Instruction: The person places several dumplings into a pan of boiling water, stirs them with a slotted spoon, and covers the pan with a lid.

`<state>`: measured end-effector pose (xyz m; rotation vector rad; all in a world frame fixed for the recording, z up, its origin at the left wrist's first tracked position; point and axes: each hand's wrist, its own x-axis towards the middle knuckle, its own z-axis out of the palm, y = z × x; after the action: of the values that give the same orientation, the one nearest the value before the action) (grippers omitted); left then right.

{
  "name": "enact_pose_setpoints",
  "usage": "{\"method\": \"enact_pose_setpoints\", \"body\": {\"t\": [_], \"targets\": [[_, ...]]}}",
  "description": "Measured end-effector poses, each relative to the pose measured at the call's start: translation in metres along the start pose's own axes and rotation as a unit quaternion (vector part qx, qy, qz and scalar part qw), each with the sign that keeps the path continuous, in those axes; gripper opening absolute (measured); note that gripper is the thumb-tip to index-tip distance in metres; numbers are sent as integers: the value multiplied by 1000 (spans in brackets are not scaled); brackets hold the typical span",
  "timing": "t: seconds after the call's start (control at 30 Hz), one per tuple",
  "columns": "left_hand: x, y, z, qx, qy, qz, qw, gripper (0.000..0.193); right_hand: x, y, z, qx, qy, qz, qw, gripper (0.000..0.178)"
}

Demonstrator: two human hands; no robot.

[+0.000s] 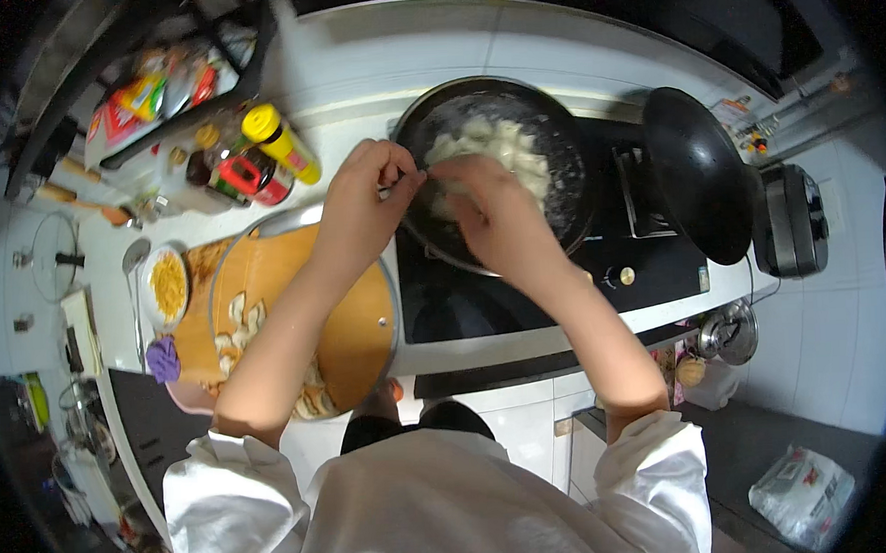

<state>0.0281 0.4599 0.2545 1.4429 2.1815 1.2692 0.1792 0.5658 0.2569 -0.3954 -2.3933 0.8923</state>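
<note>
A dark round pan (568, 135) stands on the black cooktop, with a heap of pale dumplings (501, 145) in bubbling liquid. Over the pan's left rim, my left hand (364, 196) is closed, thumb and fingers pinched together. My right hand (494, 204) reaches across the pan, its fingertips pinched close to the left hand's. Whatever lies between the fingertips is too small or hidden to make out. More dumplings (238, 309) lie to the left on a round wood-coloured board (351, 331) with a grey rim, partly behind my left forearm.
A black wok (693, 178) leans at the right of the cooktop (465, 310), beside a dark appliance (794, 220). Bottles, including a yellow one (281, 145), stand at the back left. A white bowl of yellow shreds (168, 286) and a purple cloth (163, 360) are at the far left.
</note>
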Motion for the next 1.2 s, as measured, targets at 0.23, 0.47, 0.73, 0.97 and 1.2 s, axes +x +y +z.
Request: {"method": "enact_pose_setpoints", "body": {"t": [0.23,0.47,0.73,0.97,1.2], "targets": [[-126,-55,-91,-128,-105,-191,968,15,-66,-67,120,193,-107,118,968,30],[-269,-161,-140,-164,19,-302,939,18,-138,-102,254,188,-245,218,926,23],[-328,-202,-126,-42,84,-254,962,26,-170,-117,328,-20,-223,249,942,46],[-295,-210,-100,173,-85,-210,959,38,-176,-117,345,-72,-261,209,940,63],[-278,-227,-85,321,-178,-167,915,40,-178,-111,347,-41,-194,194,961,44]]}}
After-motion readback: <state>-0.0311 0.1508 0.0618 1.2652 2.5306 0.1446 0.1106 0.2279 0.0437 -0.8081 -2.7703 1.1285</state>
